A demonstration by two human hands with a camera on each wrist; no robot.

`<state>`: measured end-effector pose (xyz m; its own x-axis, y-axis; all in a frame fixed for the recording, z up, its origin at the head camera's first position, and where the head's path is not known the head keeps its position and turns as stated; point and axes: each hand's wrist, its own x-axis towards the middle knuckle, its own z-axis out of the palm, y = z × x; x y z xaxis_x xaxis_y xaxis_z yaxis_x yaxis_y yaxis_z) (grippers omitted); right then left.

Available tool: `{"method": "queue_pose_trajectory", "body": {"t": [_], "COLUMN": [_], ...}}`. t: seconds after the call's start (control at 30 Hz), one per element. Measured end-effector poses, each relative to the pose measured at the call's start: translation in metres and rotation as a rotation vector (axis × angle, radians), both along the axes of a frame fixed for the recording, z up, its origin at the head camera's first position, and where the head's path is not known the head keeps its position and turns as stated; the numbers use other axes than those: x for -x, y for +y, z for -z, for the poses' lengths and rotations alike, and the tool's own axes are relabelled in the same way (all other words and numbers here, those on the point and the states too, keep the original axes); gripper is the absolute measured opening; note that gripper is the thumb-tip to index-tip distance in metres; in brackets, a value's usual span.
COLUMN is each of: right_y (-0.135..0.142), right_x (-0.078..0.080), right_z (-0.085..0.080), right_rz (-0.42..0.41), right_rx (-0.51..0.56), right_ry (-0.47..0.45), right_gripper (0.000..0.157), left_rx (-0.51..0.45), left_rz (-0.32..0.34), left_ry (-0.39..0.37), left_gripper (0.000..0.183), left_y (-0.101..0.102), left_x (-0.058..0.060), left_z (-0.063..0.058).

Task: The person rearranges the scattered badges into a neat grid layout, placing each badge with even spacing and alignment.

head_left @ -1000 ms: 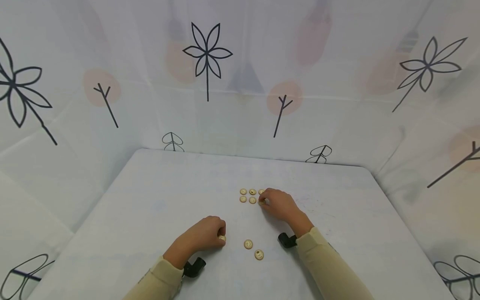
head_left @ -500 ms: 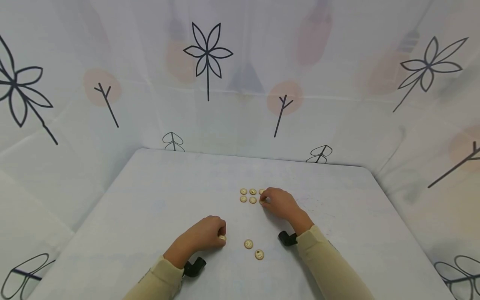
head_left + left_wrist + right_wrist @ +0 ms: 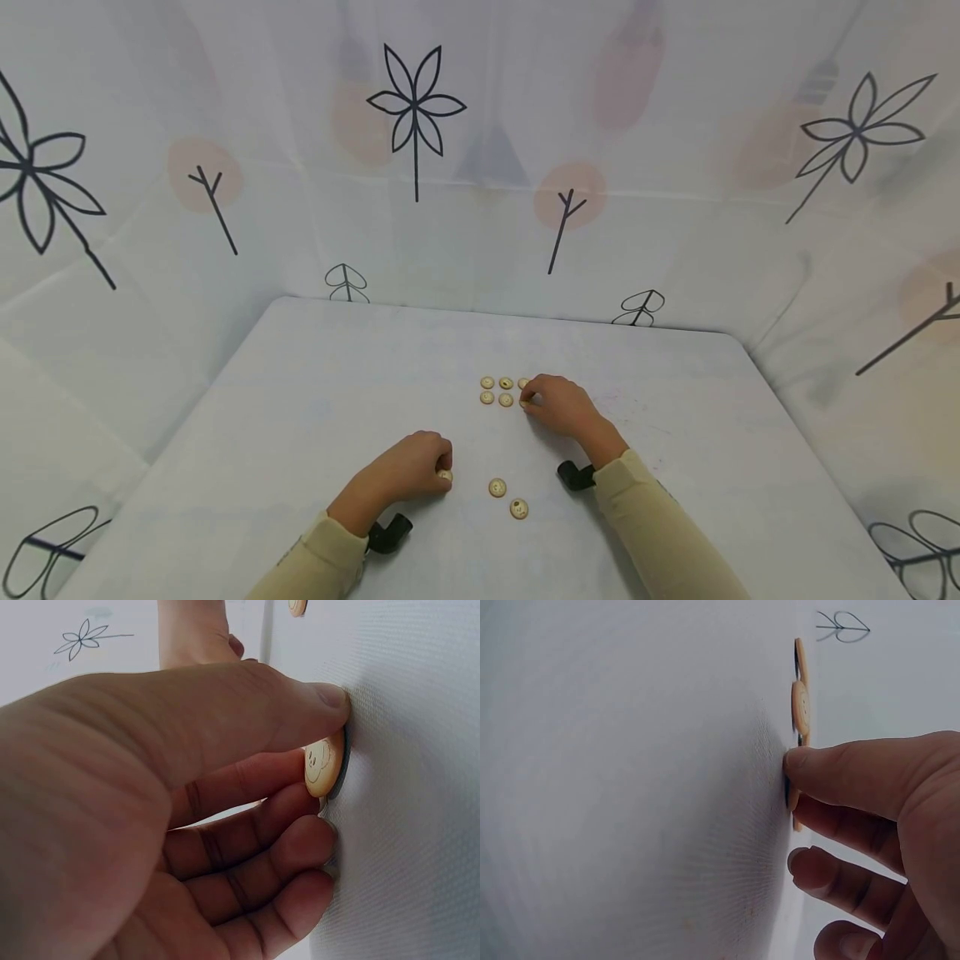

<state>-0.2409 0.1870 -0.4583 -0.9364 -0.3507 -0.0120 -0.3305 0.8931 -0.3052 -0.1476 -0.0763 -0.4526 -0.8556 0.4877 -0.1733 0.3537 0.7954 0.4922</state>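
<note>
Close to the middle of the white table, my left hand [image 3: 408,468] pinches a small round wooden disc [image 3: 322,771] between thumb and index finger. A line-drawn face shows on this disc, which has a dark underside and is tilted near the tabletop. Farther back, my right hand [image 3: 561,406] holds the edges of another disc [image 3: 793,799] with thumb and index finger, low at the surface. That disc is at the near right corner of a grid of two short rows, beside a neighbouring disc [image 3: 506,400]. The hand partly covers the far right disc [image 3: 523,383].
Two loose discs, one nearer [image 3: 519,508] and one slightly farther [image 3: 497,487], lie between the forearms. A black wrist camera [image 3: 388,534] sits under the left wrist, another [image 3: 575,477] under the right. A patterned cloth [image 3: 480,233] stands behind the table [image 3: 360,358].
</note>
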Motion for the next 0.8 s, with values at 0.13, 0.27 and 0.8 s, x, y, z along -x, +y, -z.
{"method": "queue_pose_trajectory", "body": {"t": [0.13,0.27,0.8], "right_y": [-0.0004,-0.0007,-0.0022], "right_x": [-0.0003,-0.0015,-0.0065], "right_z": [-0.0004,-0.0008,-0.0019], "right_rz": [0.004,0.000,-0.023], "right_rx": [-0.007,-0.020,-0.036], "right_ry": [-0.002,0.006,0.061], "right_gripper": [0.012,0.011,0.010], "left_rx": [0.003,0.001,-0.013], "left_rz": [-0.001,-0.002,0.005], "left_ry": [-0.002,0.002,0.008], "left_gripper": [0.008,0.009,0.007], "left_y": [0.0002,0.0003,-0.0003], "left_x": [-0.0003,-0.0006,-0.0009], "left_z": [-0.0008,-0.0013,-0.0025]}}
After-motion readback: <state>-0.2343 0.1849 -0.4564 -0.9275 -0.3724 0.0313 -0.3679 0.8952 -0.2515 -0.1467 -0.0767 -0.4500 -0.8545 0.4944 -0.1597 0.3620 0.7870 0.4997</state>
